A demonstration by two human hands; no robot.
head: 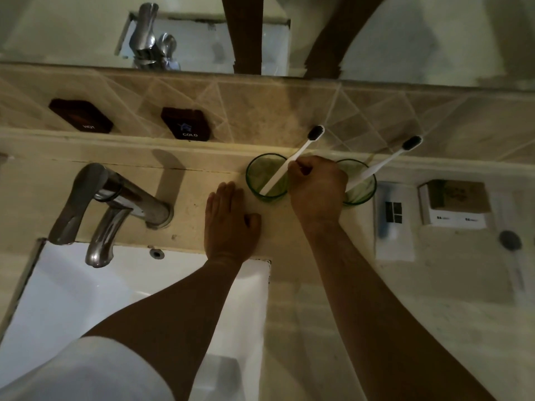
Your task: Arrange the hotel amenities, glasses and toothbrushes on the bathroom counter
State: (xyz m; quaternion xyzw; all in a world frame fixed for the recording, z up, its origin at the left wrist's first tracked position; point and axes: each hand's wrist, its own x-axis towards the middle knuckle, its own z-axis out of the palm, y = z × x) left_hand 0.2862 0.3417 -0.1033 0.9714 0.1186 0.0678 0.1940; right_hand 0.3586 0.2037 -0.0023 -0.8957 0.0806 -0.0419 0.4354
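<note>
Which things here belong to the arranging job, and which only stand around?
Job: left green glass and right green glass, each holding a toothbrush; white sachet; small amenity box.

Around: faucet, sink, HOT tag, COLD tag.

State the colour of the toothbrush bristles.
Black, on both toothbrushes; the head view shows it.

Beige stone counter point(333, 285) carries two green glasses point(267, 178), a sachet point(394, 224) and a box point(454, 204)
</note>
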